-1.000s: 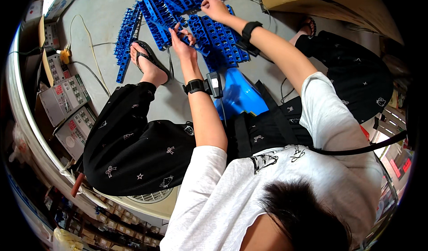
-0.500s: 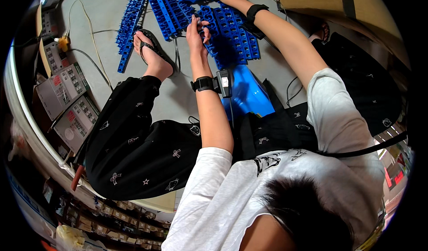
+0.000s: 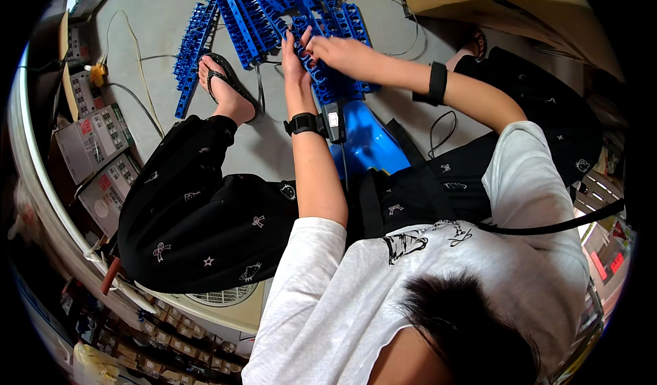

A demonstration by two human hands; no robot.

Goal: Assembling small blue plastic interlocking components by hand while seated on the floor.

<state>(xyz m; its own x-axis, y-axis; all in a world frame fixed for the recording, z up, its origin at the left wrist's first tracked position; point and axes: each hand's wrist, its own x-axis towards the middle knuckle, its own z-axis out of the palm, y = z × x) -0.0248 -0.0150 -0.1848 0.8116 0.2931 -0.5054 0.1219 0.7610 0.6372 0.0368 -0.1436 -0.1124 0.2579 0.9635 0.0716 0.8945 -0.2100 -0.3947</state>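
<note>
Hands (image 3: 318, 53) on blue strips (image 3: 321, 70), grey floor (image 3: 157, 15)

You're sitting on a grey floor (image 3: 171, 15). Left of it, white keypad boxes (image 3: 92, 138) lie along the edge with a white cable (image 3: 130, 43) beside them. A cardboard box (image 3: 493, 2) sits far across from those boxes.
</note>
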